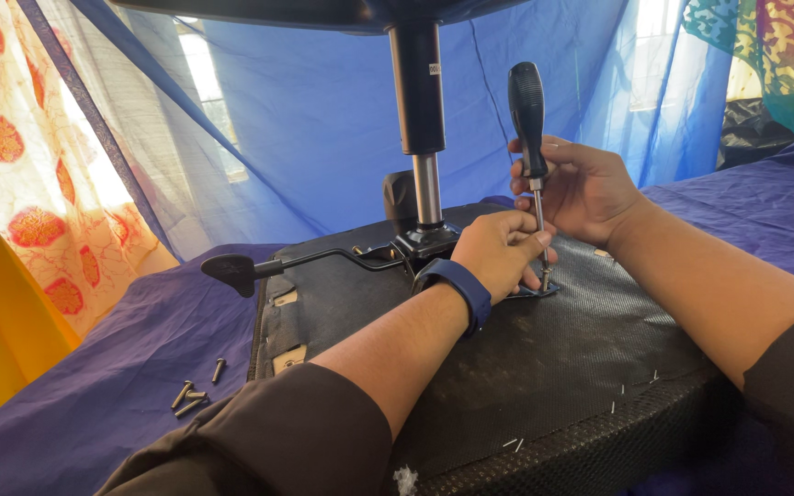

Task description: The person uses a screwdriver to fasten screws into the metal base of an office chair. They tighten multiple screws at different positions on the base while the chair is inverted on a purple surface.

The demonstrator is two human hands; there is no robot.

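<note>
- Blue fabric walls close off the far side, with a yellow-and-orange flowered curtain hanging at the left and daylight coming through behind it.
- An upturned office chair seat, its black mesh underside facing up, lies on a purple sheet that covers the surface.
- From the seat's far middle, the chair's gas column rises upright, and a black adjustment lever sticks out to the left.
- The right hand is wrapped around the black handle of a screwdriver, which stands upright just right of the column.
- The left hand, with a blue band on its wrist, is curled around the lower shaft, fingertips pinching it near the tip.
- The tip meets a metal bracket on the seat's underside.
- Several loose screws lie on the sheet at the near left, apart from the seat.
- Dark sleeves cover both upper arms.
</note>
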